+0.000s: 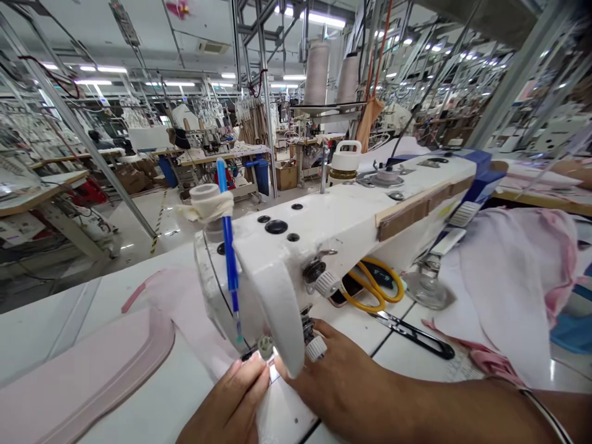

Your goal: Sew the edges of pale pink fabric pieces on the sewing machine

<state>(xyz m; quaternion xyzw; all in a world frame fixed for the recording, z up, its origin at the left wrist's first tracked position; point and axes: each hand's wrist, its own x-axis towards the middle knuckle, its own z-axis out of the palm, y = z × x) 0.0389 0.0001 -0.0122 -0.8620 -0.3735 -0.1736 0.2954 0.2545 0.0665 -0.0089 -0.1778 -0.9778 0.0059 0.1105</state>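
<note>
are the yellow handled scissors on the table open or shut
Cannot tell: only the yellow handles of the scissors show, lying flat on the table; the sewing machine hides their blades.

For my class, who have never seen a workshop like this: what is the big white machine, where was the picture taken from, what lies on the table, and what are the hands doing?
The single picture comes from a camera on the worker's head, looking down at the hands. The white machine is an industrial sewing machine on a white table. A blue pen is fixed to its front. The left hand and right hand press pale pink fabric flat near the needle area, which the machine head hides. Neither grips a tool. Behind lie yellow-handled scissors, black thread snips and more pink cloth. Two thread cones stand above.
</note>
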